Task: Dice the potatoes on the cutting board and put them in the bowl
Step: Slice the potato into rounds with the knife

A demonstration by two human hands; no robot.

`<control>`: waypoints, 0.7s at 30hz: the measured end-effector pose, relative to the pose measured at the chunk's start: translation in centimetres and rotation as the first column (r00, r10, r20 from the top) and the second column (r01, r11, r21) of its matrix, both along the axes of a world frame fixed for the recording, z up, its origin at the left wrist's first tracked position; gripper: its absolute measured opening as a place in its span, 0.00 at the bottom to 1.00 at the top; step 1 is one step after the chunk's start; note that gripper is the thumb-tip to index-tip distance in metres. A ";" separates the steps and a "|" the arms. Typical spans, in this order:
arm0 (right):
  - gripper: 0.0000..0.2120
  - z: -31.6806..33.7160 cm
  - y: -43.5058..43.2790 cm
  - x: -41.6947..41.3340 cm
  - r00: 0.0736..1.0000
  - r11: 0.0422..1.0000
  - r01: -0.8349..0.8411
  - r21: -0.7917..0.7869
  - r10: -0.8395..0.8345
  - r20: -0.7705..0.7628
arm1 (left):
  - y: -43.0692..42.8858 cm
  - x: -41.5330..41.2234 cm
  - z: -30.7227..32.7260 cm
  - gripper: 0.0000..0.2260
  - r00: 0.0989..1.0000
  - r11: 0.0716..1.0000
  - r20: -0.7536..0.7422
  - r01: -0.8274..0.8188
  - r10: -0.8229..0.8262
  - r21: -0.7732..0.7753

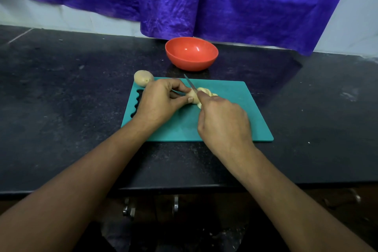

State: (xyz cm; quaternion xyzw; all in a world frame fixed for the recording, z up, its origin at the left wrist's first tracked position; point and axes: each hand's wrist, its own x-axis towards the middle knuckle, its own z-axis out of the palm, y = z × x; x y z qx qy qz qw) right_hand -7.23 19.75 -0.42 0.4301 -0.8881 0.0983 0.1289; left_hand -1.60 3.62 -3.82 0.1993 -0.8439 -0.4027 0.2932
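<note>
A teal cutting board (235,112) lies flat on a dark speckled countertop (71,98), with a wavy cut-out grip (138,104) at its left end. Both hands work over the far half of the board.

The left hand (157,102) is curled over the potato being cut (193,97), a pale piece lying on the board. Its thumb and fingertips pinch the left end of the piece and hold it down.

The right hand (223,122) is closed in a fist around the handle of a knife (190,83). The handle is hidden inside the fist, and only the narrow blade shows. The blade points away from the person towards the bowl and crosses the potato just right of the left fingertips.

Several cut slices (206,91) lean against one another on the board, just right of the blade and touching the uncut part.

A whole potato (143,77) with its skin on sits at the board's far left corner. It seems to straddle the edge, but the angle leaves that uncertain.

The red-orange bowl (191,61) stands upright on the countertop just beyond the board's far edge, apart from it. Its glossy inside shows bare.

Behind the counter, a crumpled purple cloth (225,2) hangs in front of a pale wall (351,22).
</note>
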 end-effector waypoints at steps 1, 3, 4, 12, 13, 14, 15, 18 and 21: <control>0.21 -0.1 0.0 0.0 1.000 1.000 -0.002 -0.001 0.002 0.008 | 0.0 0.0 0.0 0.07 1.000 1.000 -0.001 0.001 -0.001 0.003; 0.23 -0.3 0.4 0.1 1.000 1.000 -0.012 -0.005 0.012 0.024 | 0.0 0.0 0.0 0.07 1.000 1.000 -0.001 -0.002 0.002 0.009; 0.24 -0.5 0.7 0.2 0.999 1.000 -0.017 -0.008 0.017 0.028 | 0.0 0.0 0.0 0.08 1.000 1.000 0.001 -0.001 0.001 0.012; 0.24 -1.0 0.4 0.0 0.999 1.000 -0.024 -0.008 0.024 0.021 | -0.1 0.0 0.0 0.08 1.000 1.000 -0.011 0.000 0.001 0.019; 0.24 -1.0 0.7 0.1 0.999 1.000 -0.030 -0.003 0.030 0.024 | 0.0 0.0 0.1 0.08 1.000 1.000 -0.012 -0.002 0.002 0.020; 0.25 -1.1 1.1 0.2 0.999 0.999 -0.036 0.002 0.036 0.028 | 0.0 0.0 0.1 0.08 1.000 1.000 -0.012 -0.003 0.003 0.018; 0.25 -1.2 1.4 0.4 0.999 0.999 -0.041 0.005 0.040 0.032 | 0.0 0.0 0.1 0.08 1.000 1.000 -0.010 -0.003 0.003 0.014; 0.24 -1.2 1.2 0.2 0.999 0.999 -0.039 0.010 0.039 0.027 | -0.2 -0.1 -0.1 0.07 1.000 1.000 -0.007 -0.005 0.005 0.003; 0.21 -1.2 0.1 -0.2 0.998 0.999 -0.028 0.026 0.027 0.055 | -0.1 -0.1 -0.2 0.08 1.000 1.000 -0.011 -0.002 0.002 0.004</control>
